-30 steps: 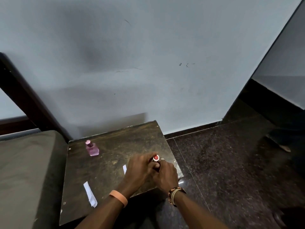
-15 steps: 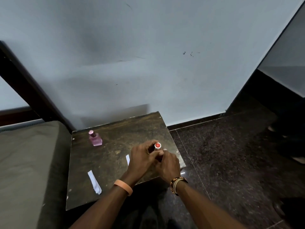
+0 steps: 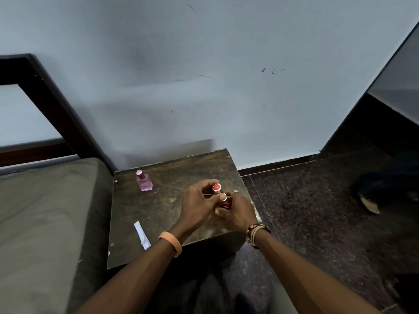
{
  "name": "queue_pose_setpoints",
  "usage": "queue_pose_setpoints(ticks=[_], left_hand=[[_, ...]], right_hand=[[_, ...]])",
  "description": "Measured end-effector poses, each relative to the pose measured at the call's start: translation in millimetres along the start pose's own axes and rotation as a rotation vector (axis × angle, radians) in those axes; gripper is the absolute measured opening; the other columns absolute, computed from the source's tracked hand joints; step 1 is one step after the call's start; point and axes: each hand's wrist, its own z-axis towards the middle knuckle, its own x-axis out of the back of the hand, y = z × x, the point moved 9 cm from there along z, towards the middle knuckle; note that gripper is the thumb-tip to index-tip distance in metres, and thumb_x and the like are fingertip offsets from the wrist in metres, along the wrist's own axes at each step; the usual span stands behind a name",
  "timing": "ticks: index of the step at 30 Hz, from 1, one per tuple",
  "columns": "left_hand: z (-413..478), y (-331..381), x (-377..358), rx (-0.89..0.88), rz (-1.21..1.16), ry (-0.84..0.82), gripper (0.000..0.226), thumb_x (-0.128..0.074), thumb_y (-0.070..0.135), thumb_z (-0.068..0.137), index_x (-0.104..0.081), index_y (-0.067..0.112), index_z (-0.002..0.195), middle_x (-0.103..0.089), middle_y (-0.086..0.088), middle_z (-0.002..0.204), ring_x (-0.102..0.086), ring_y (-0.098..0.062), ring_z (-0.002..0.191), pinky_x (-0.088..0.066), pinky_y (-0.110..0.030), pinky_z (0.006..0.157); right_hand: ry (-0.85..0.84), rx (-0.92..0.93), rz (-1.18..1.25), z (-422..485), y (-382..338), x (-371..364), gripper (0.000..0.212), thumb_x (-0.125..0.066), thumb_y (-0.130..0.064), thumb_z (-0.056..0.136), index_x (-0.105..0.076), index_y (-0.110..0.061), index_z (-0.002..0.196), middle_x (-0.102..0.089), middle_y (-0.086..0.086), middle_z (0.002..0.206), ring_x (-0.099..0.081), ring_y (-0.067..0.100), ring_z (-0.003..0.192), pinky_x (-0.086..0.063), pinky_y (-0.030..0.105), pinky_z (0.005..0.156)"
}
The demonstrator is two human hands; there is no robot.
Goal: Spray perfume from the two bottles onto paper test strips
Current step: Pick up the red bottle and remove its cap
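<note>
A red perfume bottle (image 3: 227,204) is held just above the small dark table (image 3: 181,168), near its right edge. My right hand (image 3: 238,211) is wrapped around its body. My left hand (image 3: 199,205) pinches its round red cap (image 3: 217,187) from the left, with the thumb against the neck. I cannot tell whether the cap is off the bottle. A pink perfume bottle (image 3: 144,181) stands capped at the table's far left corner. One white paper strip (image 3: 142,234) lies flat near the front left.
A bed with an olive cover (image 3: 40,223) abuts the table's left side, with its dark headboard frame (image 3: 56,109) behind. A pale wall rises directly behind the table. Dark speckled floor (image 3: 317,211) lies to the right.
Both hands stay together on the red bottle, the left fingers now higher around the cap. A second strip seen beside my left hand is now hidden. My head has moved.
</note>
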Motion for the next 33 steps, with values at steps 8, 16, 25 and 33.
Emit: queue_pose_setpoints(ticks=[8,16,25,33], left_hand=[[-9.3,16.4,28.1,-0.009,0.036,0.070,0.039,-0.084,0.012,0.072,-0.072,0.026,0.106,-0.067,0.003,0.101,-0.068,-0.005,0.088,-0.056,-0.017,0.076],[-23.9,27.1,84.5,0.002,0.054,0.160,0.043,-0.086,0.010,0.068,-0.065,0.020,0.104,-0.070,0.007,0.090,-0.069,-0.004,0.083,-0.055,-0.014,0.072],[-41.7,-50.1,190.0,0.145,0.091,0.277,0.037,-0.083,-0.003,0.066,-0.072,0.011,0.099,-0.074,0.001,0.092,-0.071,-0.008,0.086,-0.057,-0.019,0.077],[-48.4,-140.9,231.7,0.314,0.117,0.356,0.036,-0.079,-0.005,0.070,-0.071,0.016,0.099,-0.072,0.004,0.090,-0.067,-0.002,0.084,-0.054,-0.013,0.077]], right_hand=[[0.219,0.223,-0.085,-32.7,-38.1,40.7,0.065,-0.071,-0.029,0.079,-0.050,-0.015,0.139,-0.054,0.006,0.135,-0.047,0.023,0.125,-0.034,0.026,0.100],[0.178,0.386,0.188,-59.5,-132.8,20.9,0.043,-0.058,-0.001,0.082,-0.067,-0.016,0.120,-0.068,0.002,0.112,-0.064,0.016,0.103,-0.053,0.039,0.091],[-0.054,0.383,0.330,-49.9,-201.5,-90.7,0.041,-0.057,0.005,0.078,-0.075,-0.020,0.105,-0.075,-0.003,0.099,-0.060,-0.011,0.077,-0.043,0.002,0.072],[-0.235,0.295,0.241,-21.3,-211.7,-193.9,0.039,-0.057,0.005,0.082,-0.073,-0.014,0.111,-0.074,0.003,0.105,-0.067,0.016,0.098,-0.054,0.033,0.089]])
